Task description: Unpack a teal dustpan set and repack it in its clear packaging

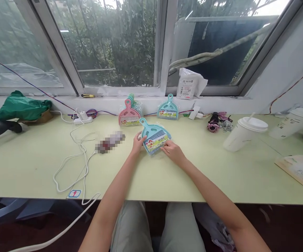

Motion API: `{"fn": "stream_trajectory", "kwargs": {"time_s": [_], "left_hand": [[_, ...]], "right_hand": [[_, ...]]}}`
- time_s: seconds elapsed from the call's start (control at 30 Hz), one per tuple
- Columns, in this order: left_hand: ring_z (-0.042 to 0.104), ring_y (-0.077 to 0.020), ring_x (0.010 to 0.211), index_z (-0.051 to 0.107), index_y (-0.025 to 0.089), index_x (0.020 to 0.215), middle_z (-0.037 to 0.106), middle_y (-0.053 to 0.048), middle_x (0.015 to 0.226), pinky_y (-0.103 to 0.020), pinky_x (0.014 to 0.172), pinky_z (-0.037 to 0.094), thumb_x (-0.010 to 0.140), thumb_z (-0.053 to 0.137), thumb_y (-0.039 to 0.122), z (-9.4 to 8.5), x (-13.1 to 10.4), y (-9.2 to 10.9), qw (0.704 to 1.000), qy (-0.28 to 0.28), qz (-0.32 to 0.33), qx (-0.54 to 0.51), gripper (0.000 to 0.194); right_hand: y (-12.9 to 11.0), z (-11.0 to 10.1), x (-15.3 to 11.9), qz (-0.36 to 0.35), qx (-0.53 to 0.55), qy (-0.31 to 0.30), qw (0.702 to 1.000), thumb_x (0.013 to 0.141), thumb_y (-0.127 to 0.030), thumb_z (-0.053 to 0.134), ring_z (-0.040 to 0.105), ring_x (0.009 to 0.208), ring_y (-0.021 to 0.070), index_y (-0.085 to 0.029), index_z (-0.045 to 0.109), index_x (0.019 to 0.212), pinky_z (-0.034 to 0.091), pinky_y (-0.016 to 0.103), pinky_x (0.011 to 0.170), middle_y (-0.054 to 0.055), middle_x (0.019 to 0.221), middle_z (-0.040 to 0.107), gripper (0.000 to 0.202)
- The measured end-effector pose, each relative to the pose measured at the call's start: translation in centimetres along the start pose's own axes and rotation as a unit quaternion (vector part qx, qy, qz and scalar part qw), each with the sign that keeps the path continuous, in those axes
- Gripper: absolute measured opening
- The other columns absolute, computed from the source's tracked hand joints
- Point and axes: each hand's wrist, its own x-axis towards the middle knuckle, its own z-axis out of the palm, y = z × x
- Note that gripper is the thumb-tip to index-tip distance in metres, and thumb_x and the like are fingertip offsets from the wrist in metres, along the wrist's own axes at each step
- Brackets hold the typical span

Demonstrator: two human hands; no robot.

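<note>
Head view. A blue packaged dustpan set (154, 137) is laid flat on the pale green worktop (35, 164), its handle pointed away from the person toward the window. The set is held at both edges: the left hand (137, 144) is placed against its left edge, fingers curled on the wrapper; the right hand (172, 151) is set at its lower right corner, fingertips pinching the edge of the pack.

Behind the blue set, just left, a stack of dustpan sets (129, 112) topped by a pink one is propped against the window ledge. Behind the blue set, just right, a single blue-green dustpan (168, 109) is propped likewise. Left of the blue set, a blurred small object (110, 141) is seen, beside a white cable (75, 161) run to a power strip (83, 119). Far left of the set, a green bag (22, 106) is noted. Right of the set, a folded umbrella (213, 122) and a lidded white cup (244, 133) are placed; a second cup (293, 122) is set farther right. A white packet (189, 84) is stood on the sill.
</note>
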Motion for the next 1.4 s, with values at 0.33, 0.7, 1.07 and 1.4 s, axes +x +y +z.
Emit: {"fn": "stream_trajectory", "kwargs": {"time_s": [0.33, 0.7, 1.07, 1.4], "left_hand": [[0.066, -0.0181, 0.077, 0.046, 0.021, 0.122, 0.068, -0.005, 0.095, -0.034, 0.07, 0.055, 0.062, 0.077, 0.041, 0.8, -1.0, 0.9, 0.996, -0.083, -0.009, -0.032, 0.071], [0.066, -0.0183, 0.074, 0.067, 0.013, 0.097, 0.07, -0.011, 0.095, -0.033, 0.071, 0.053, 0.072, 0.059, 0.062, 0.0, -0.2, 0.8, 0.995, -0.098, -0.005, 0.004, 0.056], [0.067, -0.0199, 0.072, 0.068, 0.013, 0.09, 0.071, -0.012, 0.091, -0.035, 0.069, 0.054, 0.069, 0.061, 0.064, -1.6, -0.1, 3.5, 0.999, 0.007, 0.04, -0.013, 0.056], [0.067, -0.0215, 0.081, 0.068, 0.016, 0.105, 0.072, -0.011, 0.089, -0.036, 0.081, 0.05, 0.064, 0.073, 0.046, -2.4, -1.3, 5.2, 0.987, -0.036, 0.099, 0.123, 0.052]], "right_hand": [[1.3, 0.4, 0.7, 0.36, 0.481, 0.071, 0.796, 0.069, -0.054, 0.069, 0.065, 0.07, 0.0171, -0.018, 0.063, 0.087, 0.055, 0.03, 0.065, 0.006, 0.087, 0.07, 0.041], [2.5, 0.3, 0.6, 0.356, 0.562, 0.097, 0.74, 0.06, -0.044, 0.08, 0.067, 0.092, 0.0244, -0.018, 0.062, 0.093, 0.054, 0.045, 0.087, 0.007, 0.099, 0.071, 0.046], [1.0, -2.5, 1.2, 0.345, 0.572, 0.036, 0.743, 0.056, -0.039, 0.084, 0.069, 0.085, 0.0249, -0.018, 0.062, 0.09, 0.058, 0.042, 0.079, 0.007, 0.09, 0.073, 0.046], [1.6, -3.4, 0.4, 0.327, 0.512, -0.085, 0.79, 0.059, -0.035, 0.082, 0.07, 0.082, 0.0239, -0.019, 0.063, 0.097, 0.059, 0.033, 0.066, 0.007, 0.088, 0.073, 0.045]]}}
